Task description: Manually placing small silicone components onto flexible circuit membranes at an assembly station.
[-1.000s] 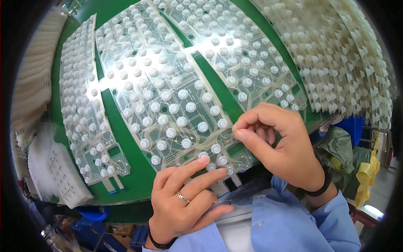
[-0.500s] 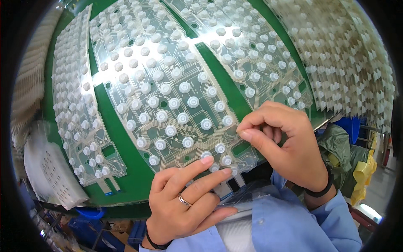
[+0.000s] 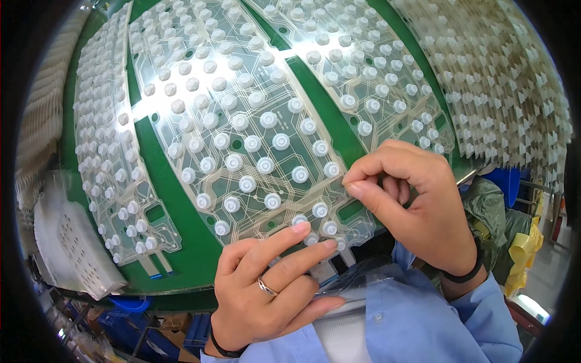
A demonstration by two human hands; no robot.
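A clear keyboard membrane sheet with printed traces and rows of white rubber domes lies in the middle of a green work surface. My left hand, with a ring on one finger, rests at its near edge. Its fingers are stretched out, and two fingertips touch the sheet among the nearest domes. My right hand is closed in a pinch, thumb against index finger, at the sheet's right edge. Whatever sits between those fingertips is too small or hidden to make out.
Similar membranes lie to the left and to the right. Stacked domed sheets stand at the far right on the green surface. A white perforated stack sits at the left. Bags hang beyond the right edge.
Both hands keep nearly the same pose and place. The right-hand membrane appears slightly farther right and lower, while the middle one is almost unchanged.
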